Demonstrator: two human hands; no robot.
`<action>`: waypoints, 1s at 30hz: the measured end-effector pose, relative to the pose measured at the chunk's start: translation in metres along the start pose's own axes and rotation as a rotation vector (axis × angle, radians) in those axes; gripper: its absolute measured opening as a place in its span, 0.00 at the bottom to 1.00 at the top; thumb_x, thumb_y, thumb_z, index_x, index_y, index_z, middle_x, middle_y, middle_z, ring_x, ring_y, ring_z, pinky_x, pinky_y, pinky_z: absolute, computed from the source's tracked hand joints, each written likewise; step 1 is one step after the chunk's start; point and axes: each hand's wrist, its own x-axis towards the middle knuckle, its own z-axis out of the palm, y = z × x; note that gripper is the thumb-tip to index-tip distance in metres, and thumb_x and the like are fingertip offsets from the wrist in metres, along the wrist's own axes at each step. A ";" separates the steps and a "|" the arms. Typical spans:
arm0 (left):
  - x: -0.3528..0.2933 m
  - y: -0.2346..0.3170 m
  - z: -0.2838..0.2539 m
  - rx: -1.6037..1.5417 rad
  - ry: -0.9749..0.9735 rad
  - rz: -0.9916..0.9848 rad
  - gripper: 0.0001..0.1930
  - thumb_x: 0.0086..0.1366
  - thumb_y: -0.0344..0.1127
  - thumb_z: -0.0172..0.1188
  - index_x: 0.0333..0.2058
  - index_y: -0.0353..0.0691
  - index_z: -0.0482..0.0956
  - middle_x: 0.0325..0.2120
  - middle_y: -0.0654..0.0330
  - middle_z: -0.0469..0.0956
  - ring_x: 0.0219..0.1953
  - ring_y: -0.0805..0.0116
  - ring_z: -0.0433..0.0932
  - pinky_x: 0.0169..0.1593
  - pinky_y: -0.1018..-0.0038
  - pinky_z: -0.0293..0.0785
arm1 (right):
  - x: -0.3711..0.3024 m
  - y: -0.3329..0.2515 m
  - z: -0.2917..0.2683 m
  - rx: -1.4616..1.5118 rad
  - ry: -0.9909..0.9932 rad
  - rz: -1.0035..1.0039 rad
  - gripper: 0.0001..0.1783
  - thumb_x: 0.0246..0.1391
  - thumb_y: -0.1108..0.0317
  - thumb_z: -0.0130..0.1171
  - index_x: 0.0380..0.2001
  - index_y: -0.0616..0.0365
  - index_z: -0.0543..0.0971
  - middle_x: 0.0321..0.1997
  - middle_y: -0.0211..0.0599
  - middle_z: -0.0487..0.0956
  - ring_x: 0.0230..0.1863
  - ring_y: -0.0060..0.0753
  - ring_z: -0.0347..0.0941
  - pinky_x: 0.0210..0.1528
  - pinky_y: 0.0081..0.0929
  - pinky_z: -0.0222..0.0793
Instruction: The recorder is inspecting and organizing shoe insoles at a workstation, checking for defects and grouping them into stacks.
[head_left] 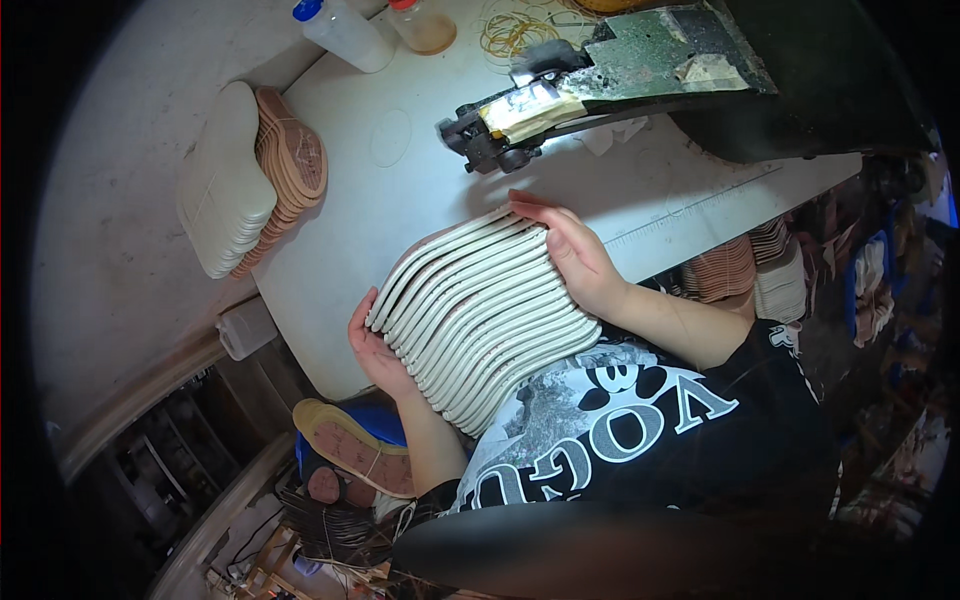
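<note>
A pale desk carries a green-and-black machine, with a loop of yellowish cord behind its head. On the near side, a stack of white-edged sole pieces sits between the person's hands: the left hand cups its left end, the right hand wraps its right end. More stacked soles lie by the desk's left edge, below two capped bottles.

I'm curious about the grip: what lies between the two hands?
In the head view, a stack of pale soles lies between the left hand and right hand.
</note>
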 end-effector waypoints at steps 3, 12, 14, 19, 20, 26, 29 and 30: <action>-0.006 0.010 0.016 -0.074 0.000 0.086 0.27 0.70 0.49 0.43 0.51 0.26 0.67 0.49 0.47 0.72 0.48 0.61 0.73 0.57 0.63 0.68 | 0.000 -0.003 0.005 -0.149 0.039 -0.032 0.24 0.68 0.57 0.39 0.56 0.65 0.69 0.60 0.46 0.68 0.64 0.42 0.59 0.67 0.34 0.50; 0.032 0.079 0.022 1.004 -0.374 0.129 0.23 0.57 0.46 0.62 0.45 0.33 0.79 0.37 0.56 0.75 0.37 0.64 0.75 0.43 0.68 0.71 | 0.008 -0.008 -0.023 -0.450 -0.283 -0.076 0.40 0.55 0.50 0.58 0.64 0.59 0.59 0.65 0.49 0.61 0.66 0.48 0.56 0.68 0.38 0.49; 0.040 0.091 0.037 1.156 -0.416 0.002 0.24 0.54 0.48 0.65 0.44 0.36 0.80 0.35 0.56 0.76 0.34 0.63 0.76 0.40 0.68 0.71 | 0.011 -0.013 -0.041 -0.392 -0.508 0.038 0.54 0.44 0.50 0.69 0.68 0.58 0.53 0.70 0.52 0.53 0.71 0.49 0.48 0.70 0.39 0.46; 0.066 0.087 0.068 1.163 -0.600 -0.042 0.25 0.51 0.48 0.67 0.44 0.36 0.80 0.35 0.55 0.79 0.35 0.58 0.79 0.41 0.70 0.73 | 0.005 -0.011 -0.051 -0.305 -0.570 0.068 0.51 0.49 0.59 0.66 0.69 0.55 0.48 0.73 0.53 0.45 0.74 0.49 0.38 0.72 0.38 0.40; 0.069 0.085 0.070 1.186 -0.696 -0.006 0.25 0.52 0.46 0.67 0.45 0.36 0.80 0.36 0.55 0.79 0.37 0.59 0.79 0.44 0.71 0.73 | 0.004 -0.010 -0.052 -0.307 -0.566 0.067 0.51 0.49 0.59 0.66 0.69 0.55 0.48 0.73 0.53 0.45 0.74 0.49 0.38 0.72 0.38 0.40; 0.060 0.093 0.102 1.366 -0.790 -0.065 0.28 0.51 0.53 0.67 0.45 0.38 0.80 0.38 0.52 0.80 0.39 0.54 0.79 0.45 0.67 0.74 | 0.002 -0.014 -0.056 -0.213 -0.591 0.073 0.48 0.51 0.66 0.61 0.70 0.54 0.47 0.74 0.53 0.43 0.75 0.49 0.36 0.73 0.37 0.35; 0.054 0.091 0.099 1.366 -0.802 -0.046 0.28 0.50 0.53 0.67 0.43 0.38 0.81 0.36 0.52 0.80 0.37 0.55 0.79 0.42 0.67 0.74 | -0.002 -0.020 -0.050 -0.262 -0.571 0.050 0.48 0.50 0.67 0.61 0.70 0.54 0.48 0.73 0.54 0.46 0.74 0.51 0.39 0.72 0.37 0.39; 0.048 0.096 0.095 1.382 -0.785 -0.074 0.28 0.50 0.53 0.67 0.43 0.38 0.81 0.35 0.52 0.79 0.37 0.55 0.79 0.41 0.67 0.74 | -0.003 -0.027 -0.041 -0.201 -0.571 0.041 0.46 0.49 0.69 0.60 0.69 0.54 0.50 0.72 0.55 0.48 0.73 0.51 0.42 0.72 0.37 0.42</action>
